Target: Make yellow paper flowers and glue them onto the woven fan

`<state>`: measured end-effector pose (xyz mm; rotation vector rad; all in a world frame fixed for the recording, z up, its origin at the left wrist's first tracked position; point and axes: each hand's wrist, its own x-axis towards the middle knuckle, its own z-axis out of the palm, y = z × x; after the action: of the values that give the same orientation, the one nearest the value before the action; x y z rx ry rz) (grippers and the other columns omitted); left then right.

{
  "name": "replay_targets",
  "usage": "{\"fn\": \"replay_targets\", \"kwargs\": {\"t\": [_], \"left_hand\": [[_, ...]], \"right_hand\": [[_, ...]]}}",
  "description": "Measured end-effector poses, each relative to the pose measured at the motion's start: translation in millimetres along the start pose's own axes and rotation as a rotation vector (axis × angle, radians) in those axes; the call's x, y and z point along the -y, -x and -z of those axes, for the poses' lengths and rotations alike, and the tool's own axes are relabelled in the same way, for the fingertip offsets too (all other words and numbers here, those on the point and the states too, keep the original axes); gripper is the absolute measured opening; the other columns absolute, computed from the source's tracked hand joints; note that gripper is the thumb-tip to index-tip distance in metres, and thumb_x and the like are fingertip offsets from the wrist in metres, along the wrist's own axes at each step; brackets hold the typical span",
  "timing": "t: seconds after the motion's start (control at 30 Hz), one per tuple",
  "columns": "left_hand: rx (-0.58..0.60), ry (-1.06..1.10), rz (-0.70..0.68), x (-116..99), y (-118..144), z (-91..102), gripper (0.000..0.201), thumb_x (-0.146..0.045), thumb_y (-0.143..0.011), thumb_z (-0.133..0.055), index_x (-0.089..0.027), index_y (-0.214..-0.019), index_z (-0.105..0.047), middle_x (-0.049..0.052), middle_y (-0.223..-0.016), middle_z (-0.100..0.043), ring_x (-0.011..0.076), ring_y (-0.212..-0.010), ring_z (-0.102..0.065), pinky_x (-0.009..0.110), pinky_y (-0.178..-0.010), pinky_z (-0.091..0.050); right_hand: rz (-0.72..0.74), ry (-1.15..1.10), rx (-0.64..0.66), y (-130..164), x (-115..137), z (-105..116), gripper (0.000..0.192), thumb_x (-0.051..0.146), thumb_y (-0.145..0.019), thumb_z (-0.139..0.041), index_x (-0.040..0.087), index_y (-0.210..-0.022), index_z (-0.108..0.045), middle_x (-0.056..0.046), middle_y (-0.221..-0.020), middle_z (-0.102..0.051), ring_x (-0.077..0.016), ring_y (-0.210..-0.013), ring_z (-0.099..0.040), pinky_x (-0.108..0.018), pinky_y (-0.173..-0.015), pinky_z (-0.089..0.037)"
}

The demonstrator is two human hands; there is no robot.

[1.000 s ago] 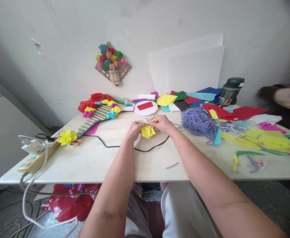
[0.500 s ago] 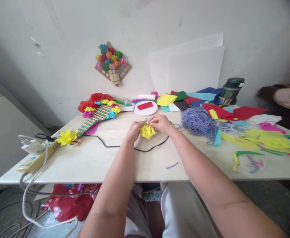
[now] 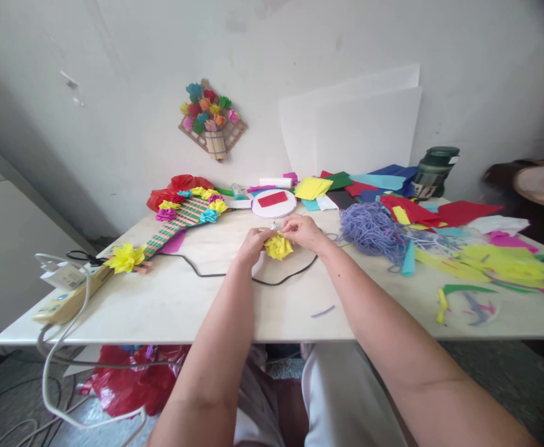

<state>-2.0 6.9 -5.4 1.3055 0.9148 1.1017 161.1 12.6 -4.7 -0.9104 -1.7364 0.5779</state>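
Note:
A yellow paper flower [image 3: 279, 247] with layered petals is held just above the table, between my two hands. My left hand [image 3: 254, 243] grips it from the left, fingers closed at its upper edge. On the other side my right hand [image 3: 303, 231] pinches the flower's top right edge with thumb and forefinger. A small whitish tip [image 3: 274, 226] shows above the flower between the hands; what it belongs to is hidden. Behind the hands lies a white oval card [image 3: 274, 212] bearing a red paper rectangle [image 3: 272, 198].
A woven fan shape with paper flowers [image 3: 183, 214] and a power strip [image 3: 74, 298] lie left. A black cord [image 3: 207, 275] crosses the table. Purple yarn [image 3: 369, 228] and coloured paper [image 3: 470, 212] spread right, below a dark green jar [image 3: 435, 172].
The yellow flower has turned slightly in my fingers, showing its petals from another angle. Both hands stay in nearly the same place.

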Motion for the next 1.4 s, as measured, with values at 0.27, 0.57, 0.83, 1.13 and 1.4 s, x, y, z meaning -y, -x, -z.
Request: {"fn": "replay_targets", "kwargs": {"t": [0.27, 0.57, 0.83, 1.13, 1.4], "left_hand": [[0.052, -0.059, -0.043, 1, -2, 5.0, 0.028, -0.037, -0.061, -0.070, -0.012, -0.057, -0.057, -0.001, -0.053, -0.049, 0.0094, -0.049, -0.046, 0.023, -0.048, -0.031], [0.040, -0.051, -0.041, 0, -3, 7.0, 0.026, -0.036, -0.060, -0.069, -0.013, -0.056, -0.057, -0.001, -0.053, -0.049, 0.0096, -0.050, -0.046, 0.023, -0.048, -0.031], [0.033, 0.000, 0.009, -5, 1, 5.8, 0.027, -0.037, -0.054, -0.071, -0.014, -0.053, -0.057, -0.001, -0.050, -0.049, 0.0104, -0.048, -0.046, 0.024, -0.048, -0.035], [0.004, 0.017, 0.083, -2, -2, 6.8, 0.025, -0.034, -0.054, -0.071, -0.012, -0.058, -0.060, 0.002, -0.055, -0.056, 0.0132, -0.053, -0.052, 0.025, -0.051, -0.041], [-0.027, 0.063, 0.108, -3, -2, 3.9, 0.023, -0.033, -0.058, -0.067, -0.011, -0.066, -0.062, 0.005, -0.061, -0.060, 0.0160, -0.057, -0.057, 0.027, -0.052, -0.044]], "right_hand": [[-0.136, -0.023, 0.042, 1, -3, 1, 0.013, 0.028, -0.061, -0.070, 0.015, -0.064, -0.069, -0.002, -0.068, -0.064, -0.0084, -0.047, -0.049, -0.022, -0.044, -0.039], [-0.107, -0.051, 0.104, 3, 7, 7, 0.018, 0.029, -0.065, -0.069, 0.015, -0.075, -0.074, -0.005, -0.075, -0.068, -0.0118, -0.057, -0.056, -0.024, -0.051, -0.043], [-0.019, -0.021, 0.169, 1, 2, 9, 0.014, 0.027, -0.072, -0.064, 0.017, -0.071, -0.073, -0.004, -0.082, -0.065, -0.0076, -0.048, -0.048, -0.024, -0.046, -0.040], [0.128, 0.158, 0.094, 0, 2, 8, 0.013, 0.012, -0.070, -0.063, 0.020, -0.069, -0.074, -0.004, -0.084, -0.066, -0.0131, -0.072, -0.059, -0.026, -0.063, -0.045], [0.109, 0.248, 0.065, 0, 2, 7, 0.014, 0.012, -0.070, -0.065, 0.022, -0.071, -0.074, -0.002, -0.088, -0.066, -0.0126, -0.073, -0.058, -0.025, -0.063, -0.044]]}}
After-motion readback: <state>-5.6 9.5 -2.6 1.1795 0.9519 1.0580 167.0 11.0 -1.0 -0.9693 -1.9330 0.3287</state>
